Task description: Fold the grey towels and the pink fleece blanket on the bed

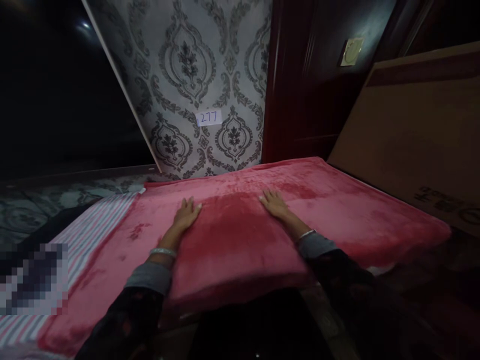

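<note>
A plush pink-red blanket [232, 235] lies spread over a raised flat surface, its nap showing darker and lighter patches. My left hand [186, 214] rests palm down on it, left of the middle, fingers stretched out. To the right, my right hand [273, 203] also lies flat on the blanket with its fingers apart. Between the two hands runs a darker red patch of nap. Neither hand grips the cloth. The blanket's near edge hangs over the front.
A striped cloth [95, 225] shows beyond the blanket's left edge. On the right stands a large cardboard box [420, 130]. Patterned wallpaper [187, 65] with a paper label [209, 117] reading 277 is behind. A large dark screen [67, 90] fills the upper left.
</note>
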`<state>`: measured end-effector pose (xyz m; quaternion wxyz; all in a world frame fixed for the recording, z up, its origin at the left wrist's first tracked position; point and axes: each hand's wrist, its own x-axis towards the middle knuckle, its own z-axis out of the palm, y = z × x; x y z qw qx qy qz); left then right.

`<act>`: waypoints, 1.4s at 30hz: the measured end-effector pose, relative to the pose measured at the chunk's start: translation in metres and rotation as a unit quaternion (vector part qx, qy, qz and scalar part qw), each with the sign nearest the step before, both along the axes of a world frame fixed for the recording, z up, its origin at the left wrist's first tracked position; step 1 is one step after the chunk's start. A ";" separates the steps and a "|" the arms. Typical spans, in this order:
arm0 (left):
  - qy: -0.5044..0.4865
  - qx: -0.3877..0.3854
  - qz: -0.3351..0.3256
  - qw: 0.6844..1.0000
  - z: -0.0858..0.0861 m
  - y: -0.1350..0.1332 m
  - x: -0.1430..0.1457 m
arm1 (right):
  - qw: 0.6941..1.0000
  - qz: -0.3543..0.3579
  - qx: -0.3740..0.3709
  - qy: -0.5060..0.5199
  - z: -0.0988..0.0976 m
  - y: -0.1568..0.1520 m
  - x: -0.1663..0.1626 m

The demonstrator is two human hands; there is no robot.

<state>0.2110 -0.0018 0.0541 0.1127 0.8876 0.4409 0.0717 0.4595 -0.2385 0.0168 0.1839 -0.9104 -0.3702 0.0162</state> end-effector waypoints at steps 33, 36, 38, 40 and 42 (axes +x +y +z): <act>0.037 0.157 -0.200 0.966 -0.036 -0.112 -0.092 | 0.980 0.106 0.036 -0.165 -0.041 -0.115 -0.104; 0.003 0.195 -0.201 0.960 -0.051 -0.110 -0.119 | 0.981 0.082 0.079 -0.156 -0.057 -0.137 -0.100; -0.032 0.204 -0.208 0.956 -0.064 -0.107 -0.135 | 0.979 0.078 0.127 -0.143 -0.068 -0.146 -0.099; -0.058 0.200 -0.218 0.953 -0.075 -0.103 -0.144 | 0.975 0.076 0.166 -0.129 -0.077 -0.151 -0.099; -0.063 0.192 -0.221 0.954 -0.079 -0.100 -0.149 | 0.972 0.072 0.189 -0.118 -0.082 -0.152 -0.098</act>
